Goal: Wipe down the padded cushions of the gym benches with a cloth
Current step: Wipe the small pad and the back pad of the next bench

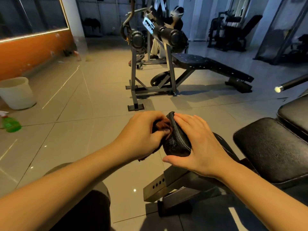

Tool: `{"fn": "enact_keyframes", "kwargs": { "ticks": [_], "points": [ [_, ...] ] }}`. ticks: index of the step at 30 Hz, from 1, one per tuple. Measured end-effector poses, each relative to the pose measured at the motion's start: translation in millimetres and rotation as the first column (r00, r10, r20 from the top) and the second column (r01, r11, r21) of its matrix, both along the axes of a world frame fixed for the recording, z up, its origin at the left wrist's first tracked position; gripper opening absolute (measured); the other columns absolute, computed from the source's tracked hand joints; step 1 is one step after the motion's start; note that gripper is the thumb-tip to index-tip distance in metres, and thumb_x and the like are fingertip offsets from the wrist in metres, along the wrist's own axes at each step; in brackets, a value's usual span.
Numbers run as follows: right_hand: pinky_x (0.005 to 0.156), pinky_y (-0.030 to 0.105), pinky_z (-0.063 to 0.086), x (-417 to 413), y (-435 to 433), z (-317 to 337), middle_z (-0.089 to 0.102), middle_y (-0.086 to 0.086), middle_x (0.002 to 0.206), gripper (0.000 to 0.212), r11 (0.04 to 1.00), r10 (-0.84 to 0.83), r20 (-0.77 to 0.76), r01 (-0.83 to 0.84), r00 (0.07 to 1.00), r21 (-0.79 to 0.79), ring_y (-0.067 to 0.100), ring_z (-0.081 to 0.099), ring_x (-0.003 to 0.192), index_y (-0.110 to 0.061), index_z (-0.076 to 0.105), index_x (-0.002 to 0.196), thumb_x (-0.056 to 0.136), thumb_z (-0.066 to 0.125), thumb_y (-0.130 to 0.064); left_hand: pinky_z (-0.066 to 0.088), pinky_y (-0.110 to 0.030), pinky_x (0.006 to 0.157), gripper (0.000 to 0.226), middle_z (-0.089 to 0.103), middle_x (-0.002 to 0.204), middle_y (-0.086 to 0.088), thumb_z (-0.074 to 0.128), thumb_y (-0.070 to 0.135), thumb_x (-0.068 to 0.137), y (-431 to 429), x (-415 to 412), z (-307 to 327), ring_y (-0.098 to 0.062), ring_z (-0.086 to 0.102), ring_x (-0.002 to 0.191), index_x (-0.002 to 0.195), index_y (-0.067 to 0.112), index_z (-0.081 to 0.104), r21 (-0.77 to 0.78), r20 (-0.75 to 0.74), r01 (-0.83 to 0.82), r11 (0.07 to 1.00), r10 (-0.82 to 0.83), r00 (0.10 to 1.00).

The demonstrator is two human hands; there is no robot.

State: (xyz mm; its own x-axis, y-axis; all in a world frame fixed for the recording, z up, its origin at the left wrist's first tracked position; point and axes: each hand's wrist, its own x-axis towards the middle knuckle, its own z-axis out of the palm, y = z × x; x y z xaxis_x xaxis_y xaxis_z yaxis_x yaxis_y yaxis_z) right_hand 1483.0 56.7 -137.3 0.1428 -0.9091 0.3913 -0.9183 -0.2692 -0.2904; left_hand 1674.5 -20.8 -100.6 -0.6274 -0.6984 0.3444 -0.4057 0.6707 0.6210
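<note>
A small black padded cushion point(176, 144) stands at the end of the near bench, in the middle of the head view. My left hand point(141, 134) grips a brown cloth point(162, 125) and presses it against the cushion's left face. My right hand point(198, 144) lies flat on the cushion's right side, fingers straight and thumb out below it. The bench's large black seat pad point(273, 150) lies to the right, with a second pad point(295, 114) behind it.
A decline bench point(211, 67) with roller pads stands ahead on the tiled floor. A white bucket point(16, 92) and a green spray bottle point(10, 124) sit at the left. A person point(173, 22) is behind the decline bench. A bar end point(278, 89) juts in from the right.
</note>
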Motion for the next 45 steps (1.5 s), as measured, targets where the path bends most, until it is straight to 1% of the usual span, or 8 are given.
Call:
{"fn": "enact_keyframes", "kwargs": {
  "ticks": [5,13,19,25,30,34,40,45],
  "points": [
    [0.124,0.049,0.021,1.7,1.9,0.0,0.034,-0.007,0.161,0.114,1.0,-0.017,-0.006,0.017,1.0,0.01,0.012,0.029,0.148,-0.02,0.029,0.159,0.072,0.056,-0.087,0.056,-0.045,0.093,0.017,0.072,0.102,0.001,0.071,0.023,0.093,-32.8,-18.9,3.9,-0.016,0.065,0.097,0.109,0.019,0.073,0.072,-0.012,-0.213,0.974,0.214,0.977],
    [0.125,0.048,0.019,0.4,0.5,0.6,0.033,-0.005,0.162,0.113,1.0,-0.002,-0.007,0.002,1.0,-0.004,0.012,0.027,0.15,-0.019,0.028,0.159,0.073,0.056,-0.086,0.057,-0.026,0.082,0.012,0.07,0.093,0.015,0.073,0.02,0.091,16.9,8.3,-0.5,-0.001,0.066,0.091,0.1,0.028,0.071,0.028,-0.003,0.03,0.999,-0.03,1.0],
    [0.124,0.05,0.02,1.4,3.0,1.2,0.035,-0.005,0.161,0.113,1.0,-0.009,0.003,0.009,1.0,-0.008,0.012,0.03,0.148,-0.018,0.03,0.158,0.072,0.055,-0.087,0.056,-0.044,0.09,0.015,0.072,0.101,0.002,0.071,0.021,0.093,-26.1,-17.7,2.2,-0.015,0.065,0.096,0.108,0.019,0.072,0.013,-0.007,-0.209,0.978,0.209,0.978],
    [0.125,0.049,0.018,0.9,0.6,0.9,0.034,-0.004,0.162,0.113,1.0,-0.004,0.001,0.004,1.0,-0.004,0.013,0.028,0.15,-0.017,0.03,0.159,0.073,0.055,-0.086,0.052,-0.018,0.08,0.015,0.068,0.094,0.017,0.073,0.019,0.09,26.1,10.0,-7.1,-0.001,0.063,0.091,0.102,0.028,0.071,-0.052,-0.039,0.023,0.998,-0.025,0.999],
    [0.124,0.05,0.021,1.6,1.6,2.0,0.036,-0.004,0.16,0.113,1.0,-0.008,0.0,0.008,1.0,0.002,0.013,0.031,0.147,-0.017,0.031,0.158,0.071,0.056,-0.086,0.056,-0.038,0.081,0.012,0.068,0.094,0.007,0.072,0.018,0.091,-0.6,-6.1,-7.2,-0.011,0.062,0.089,0.102,0.019,0.071,-0.081,-0.061,-0.15,0.985,0.146,0.987],
    [0.125,0.049,0.019,0.5,1.1,-0.1,0.034,-0.004,0.161,0.113,1.0,-0.003,-0.006,0.003,1.0,0.0,0.014,0.029,0.149,-0.017,0.03,0.159,0.073,0.056,-0.085,0.051,-0.015,0.078,0.018,0.066,0.095,0.015,0.074,0.014,0.089,21.4,8.8,-7.5,-0.002,0.063,0.092,0.102,0.025,0.069,-0.05,-0.043,0.01,0.999,-0.012,0.999],
    [0.124,0.049,0.021,0.2,1.1,0.8,0.036,-0.004,0.16,0.113,1.0,-0.005,0.003,0.005,1.0,-0.001,0.014,0.031,0.147,-0.018,0.031,0.158,0.072,0.054,-0.087,0.054,-0.031,0.079,0.018,0.064,0.094,0.011,0.074,0.016,0.088,17.8,-1.4,-7.8,-0.009,0.059,0.087,0.105,0.022,0.068,-0.175,-0.032,-0.103,0.979,0.099,0.995],
    [0.125,0.049,0.019,0.9,1.7,0.3,0.036,-0.002,0.161,0.109,1.0,0.004,0.013,-0.004,1.0,-0.012,0.015,0.03,0.148,-0.016,0.032,0.158,0.073,0.056,-0.08,0.047,-0.014,0.076,0.019,0.063,0.093,0.017,0.075,0.017,0.088,39.5,9.7,-8.6,-0.001,0.059,0.088,0.104,0.026,0.068,-0.126,-0.006,0.021,0.992,-0.022,1.0]
  ]
}}
